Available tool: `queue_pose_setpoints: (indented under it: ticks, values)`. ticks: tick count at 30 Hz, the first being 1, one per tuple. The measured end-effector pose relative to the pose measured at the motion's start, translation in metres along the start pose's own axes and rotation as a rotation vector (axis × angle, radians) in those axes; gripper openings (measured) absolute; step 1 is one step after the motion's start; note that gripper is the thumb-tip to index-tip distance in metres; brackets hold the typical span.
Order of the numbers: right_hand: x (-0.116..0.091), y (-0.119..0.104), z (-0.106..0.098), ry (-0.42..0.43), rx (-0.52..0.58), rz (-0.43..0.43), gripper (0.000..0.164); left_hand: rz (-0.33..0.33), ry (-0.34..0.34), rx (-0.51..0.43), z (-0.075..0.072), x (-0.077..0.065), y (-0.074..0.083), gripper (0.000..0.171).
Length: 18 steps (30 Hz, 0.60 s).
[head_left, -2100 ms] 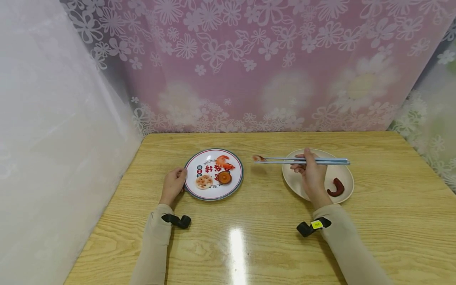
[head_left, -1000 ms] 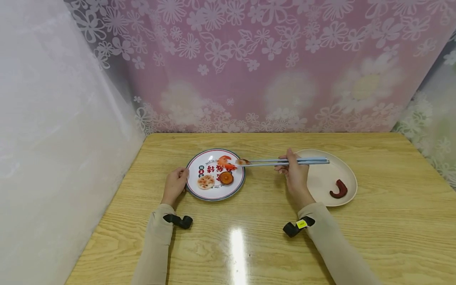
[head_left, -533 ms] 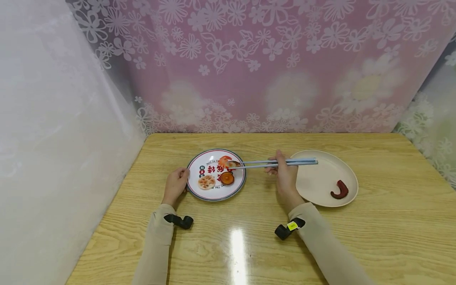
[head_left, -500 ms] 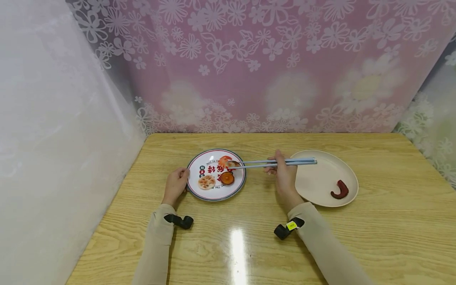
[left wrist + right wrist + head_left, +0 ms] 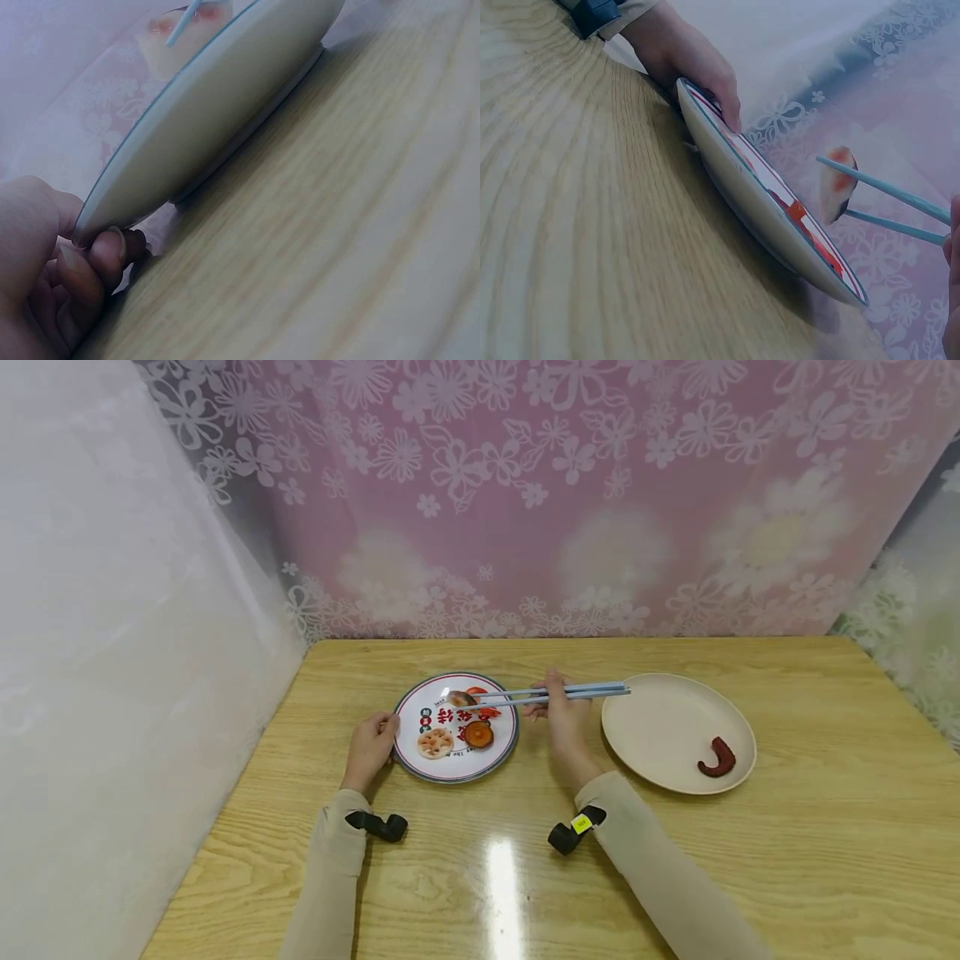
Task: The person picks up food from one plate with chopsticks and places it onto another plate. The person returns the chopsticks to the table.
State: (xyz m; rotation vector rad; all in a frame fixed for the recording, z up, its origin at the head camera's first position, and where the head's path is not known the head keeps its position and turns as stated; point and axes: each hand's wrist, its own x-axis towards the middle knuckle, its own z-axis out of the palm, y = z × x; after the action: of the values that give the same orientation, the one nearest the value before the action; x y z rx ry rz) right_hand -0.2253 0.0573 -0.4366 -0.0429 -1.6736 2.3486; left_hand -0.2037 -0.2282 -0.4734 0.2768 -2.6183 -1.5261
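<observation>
My left hand [image 5: 371, 747] pinches the near-left rim of a round white plate [image 5: 450, 767] with red characters, thumb on top and fingers below. A lotus root slice [image 5: 436, 743], a brown mushroom cap [image 5: 478, 735] and an orange shrimp [image 5: 491, 712] lie on it. My right hand [image 5: 570, 731] holds pale blue chopsticks [image 5: 592, 690] pointing left. Between their tips is a small whitish food piece [image 5: 835, 187] with orange-red patches and a dark edge. In the right wrist view it hangs above the plate; in the head view it partly overlaps the shrimp.
An oval beige plate [image 5: 652, 727] stands on the right of the wooden table [image 5: 450, 877], a dark red curled tentacle-like piece [image 5: 718, 758] on it. A pink floral curtain [image 5: 510, 543] hangs behind the table, and a whitish sheet [image 5: 135, 652] at the left.
My right hand has moved left from over the beige plate, bringing the chopsticks and the whitish food piece over the white plate, past the shrimp. My left hand stays at the rim.
</observation>
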Motion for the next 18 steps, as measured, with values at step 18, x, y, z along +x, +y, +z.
queue_pose_setpoints:
  ticks: [18]
  values:
    - [0.003,0.012,0.043,-0.030,-0.058,-0.068,0.036,0.011,0.006,0.016,0.000,0.002,-0.002,0.034]
